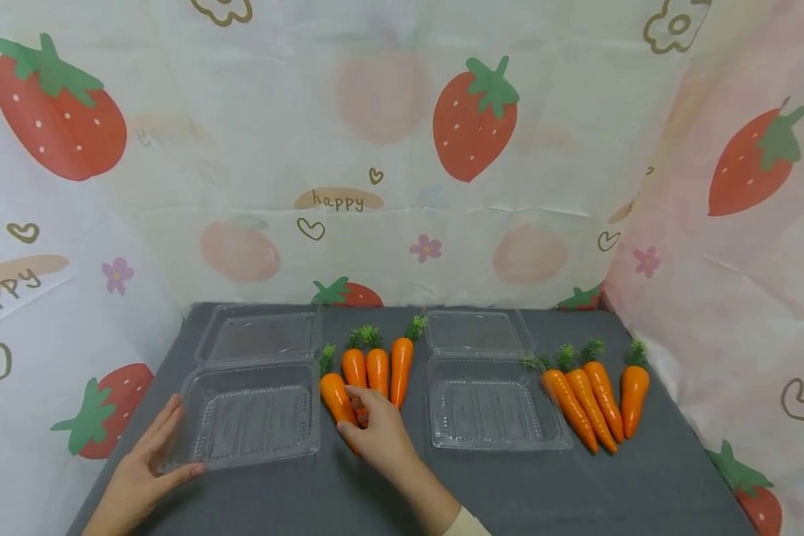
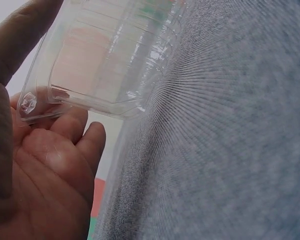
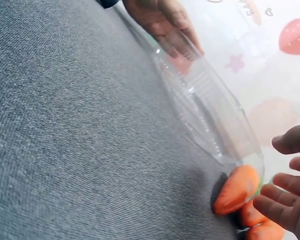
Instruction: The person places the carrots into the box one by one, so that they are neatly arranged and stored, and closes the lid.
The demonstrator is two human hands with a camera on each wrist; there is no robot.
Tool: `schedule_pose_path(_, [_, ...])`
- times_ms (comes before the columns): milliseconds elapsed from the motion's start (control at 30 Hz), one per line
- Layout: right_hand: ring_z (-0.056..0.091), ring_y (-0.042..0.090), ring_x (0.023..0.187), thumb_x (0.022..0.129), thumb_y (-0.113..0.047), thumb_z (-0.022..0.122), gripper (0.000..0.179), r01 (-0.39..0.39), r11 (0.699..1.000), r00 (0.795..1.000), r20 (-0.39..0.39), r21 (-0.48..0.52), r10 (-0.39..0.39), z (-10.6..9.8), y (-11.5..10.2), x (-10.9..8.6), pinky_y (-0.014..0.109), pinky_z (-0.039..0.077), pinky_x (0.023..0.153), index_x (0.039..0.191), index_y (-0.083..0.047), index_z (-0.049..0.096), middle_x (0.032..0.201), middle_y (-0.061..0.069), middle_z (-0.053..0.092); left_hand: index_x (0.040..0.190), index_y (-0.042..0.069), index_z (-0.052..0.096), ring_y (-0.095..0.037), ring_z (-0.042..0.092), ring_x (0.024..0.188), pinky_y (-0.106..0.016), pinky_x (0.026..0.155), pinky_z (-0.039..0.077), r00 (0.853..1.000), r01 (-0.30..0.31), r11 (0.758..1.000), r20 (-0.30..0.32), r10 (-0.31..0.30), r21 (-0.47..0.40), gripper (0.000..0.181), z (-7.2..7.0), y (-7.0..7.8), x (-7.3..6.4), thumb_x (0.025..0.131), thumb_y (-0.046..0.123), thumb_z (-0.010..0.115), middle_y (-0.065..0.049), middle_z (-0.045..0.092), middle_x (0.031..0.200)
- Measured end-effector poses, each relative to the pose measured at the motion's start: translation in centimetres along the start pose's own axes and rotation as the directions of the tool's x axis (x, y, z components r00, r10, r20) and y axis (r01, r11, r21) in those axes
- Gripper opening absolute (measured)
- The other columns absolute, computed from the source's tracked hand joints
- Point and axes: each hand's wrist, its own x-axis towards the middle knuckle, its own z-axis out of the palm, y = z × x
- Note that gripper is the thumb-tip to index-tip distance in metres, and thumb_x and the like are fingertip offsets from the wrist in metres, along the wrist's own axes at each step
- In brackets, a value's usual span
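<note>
My left hand [image 1: 137, 473] holds the near left corner of a clear plastic clamshell box [image 1: 254, 424], thumb along the front rim and fingers along its left side. In the left wrist view the box corner [image 2: 32, 105] lies between the thumb and the fingers. Over the leftmost orange carrot [image 1: 335, 393] of the middle group hovers my right hand [image 1: 378, 432], thumb and fingers spread on either side. The right wrist view has these fingers [image 3: 275, 200] apart and a carrot [image 3: 236, 191] just beyond them, beside the box.
Several more carrots [image 1: 377, 368] with green tops lie behind the right hand. A second clear clamshell box [image 1: 492, 413] with its lid [image 1: 476, 333] laid back stands to the right, beside another row of carrots [image 1: 591, 406]. Strawberry-print cloth walls [image 1: 402, 164] surround the grey table [image 1: 509, 491].
</note>
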Motion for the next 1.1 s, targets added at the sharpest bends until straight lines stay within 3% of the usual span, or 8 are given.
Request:
schedule_pose_path(133, [0.071, 0.029, 0.102, 0.088, -0.01, 0.079, 0.053, -0.016, 1.0, 1.0, -0.011, -0.023, 0.016, 0.2, -0.2, 0.2, 0.039, 0.063, 0.086, 0.139, -0.004, 0.062, 0.121, 0.015, 0.068, 0.161, -0.001, 0.024, 0.014, 0.014, 0.148, 0.003, 0.104, 0.031, 1.0, 0.008, 1.0, 0.002, -0.008, 0.012, 0.1, -0.1, 0.0, 0.2, 0.081, -0.004, 0.084, -0.005, 0.012, 0.173])
schedule_pose_path(467, [0.068, 0.03, 0.107, 0.084, -0.005, 0.08, 0.056, -0.005, 0.996, 0.999, -0.032, -0.088, 0.002, 1.1, 0.3, 1.0, 0.037, 0.062, 0.087, 0.137, 0.001, 0.063, 0.121, 0.017, 0.069, 0.16, -0.002, 0.027, 0.014, 0.018, 0.148, 0.001, 0.104, 0.033, 0.999, -0.032, 0.999, -0.019, 0.032, -0.017, 0.1, 0.1, -0.5, 0.5, 0.078, -0.008, 0.083, -0.007, 0.014, 0.173])
schedule_pose_path(800, [0.067, 0.023, 0.105, 0.081, -0.005, 0.084, 0.057, -0.035, 0.988, 0.999, -0.038, -0.15, 0.03, 2.4, 0.8, 1.3, 0.028, 0.06, 0.082, 0.135, -0.001, 0.065, 0.119, 0.01, 0.069, 0.161, 0.0, 0.026, 0.013, 0.018, 0.148, -0.004, 0.107, 0.035, 0.999, -0.037, 0.998, -0.005, 0.036, -0.058, 0.1, 0.3, -1.2, 0.4, 0.079, -0.009, 0.083, -0.012, 0.013, 0.172])
schedule_pose_path(1100, [0.065, 0.021, 0.106, 0.08, -0.01, 0.087, 0.06, -0.084, 0.973, 0.994, -0.08, -0.216, 0.068, 3.5, 0.2, 0.6, 0.033, 0.059, 0.082, 0.135, -0.002, 0.064, 0.122, 0.009, 0.069, 0.163, 0.005, 0.022, 0.02, 0.019, 0.144, 0.001, 0.104, 0.033, 0.999, 0.017, 1.0, 0.031, -0.017, -0.013, 0.1, -0.2, -0.5, 0.1, 0.084, -0.001, 0.082, -0.005, 0.009, 0.174])
